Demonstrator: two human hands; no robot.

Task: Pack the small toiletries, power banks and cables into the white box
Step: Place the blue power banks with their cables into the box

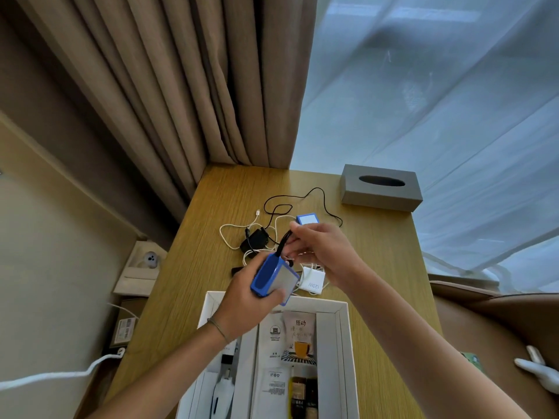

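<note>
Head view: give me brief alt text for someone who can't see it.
The left hand grips a blue power bank over the open white box while the right hand pinches its black cable. More cables, a white charger and a grey tissue box lie on the wooden table.

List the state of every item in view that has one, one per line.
White box: open, partly filled with sachets.
Blue power bank: held above the box by left hand.
Black strap: pinched by right hand.
Second power bank: lying on desk.
White charger: on desk, unpacked.
Black cable: loose, uncoiled.
</note>
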